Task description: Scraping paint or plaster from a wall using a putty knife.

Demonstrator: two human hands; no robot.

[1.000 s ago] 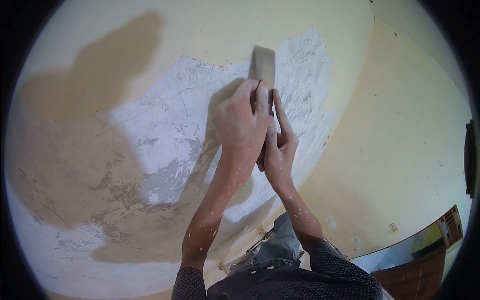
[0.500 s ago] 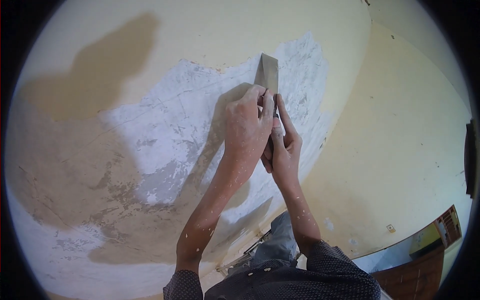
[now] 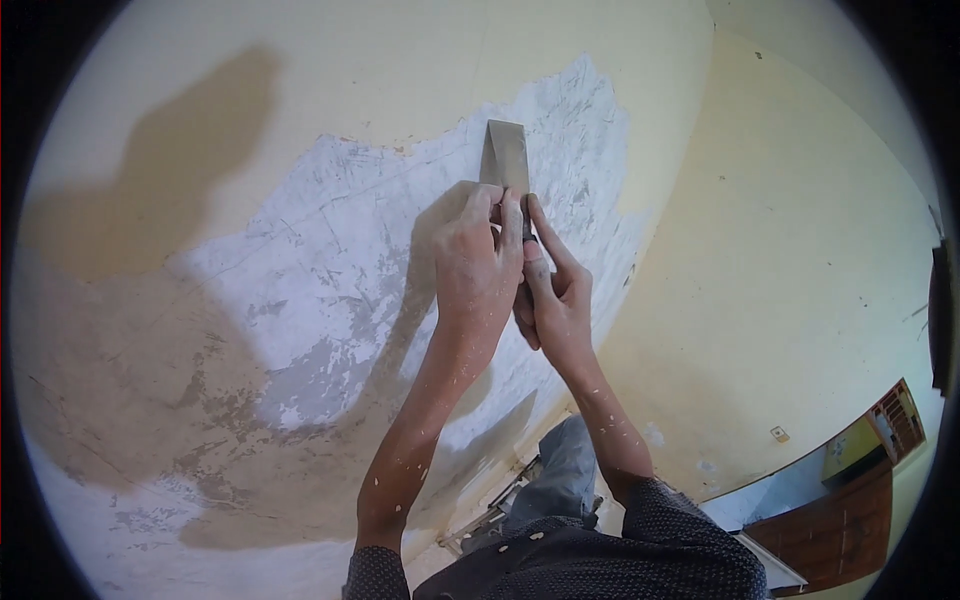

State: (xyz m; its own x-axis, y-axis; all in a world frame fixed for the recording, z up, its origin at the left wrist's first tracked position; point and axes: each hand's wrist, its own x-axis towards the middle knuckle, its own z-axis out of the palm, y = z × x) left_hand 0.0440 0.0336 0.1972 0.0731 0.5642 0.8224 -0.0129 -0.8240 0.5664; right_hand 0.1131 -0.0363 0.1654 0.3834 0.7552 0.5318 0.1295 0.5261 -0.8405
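Head view: clamped fingers of the dust-specked left hand [image 3: 473, 270] on the lower blade of a flat grey metal scraper [image 3: 511, 150], right-hand [image 3: 566, 308] fingers around its dark handle; held its tip beyond the fingertips, against a white-patched pale-yellow wall [image 3: 310, 255].

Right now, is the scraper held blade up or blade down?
Up: the scraper blade extends above the left hand and right hand.

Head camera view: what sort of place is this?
Probably an indoor room in rough condition, perhaps in a home: a cream wall with a whitish patch, a flat-bladed scraper in front of it, and what looks like a brown door at lower right.
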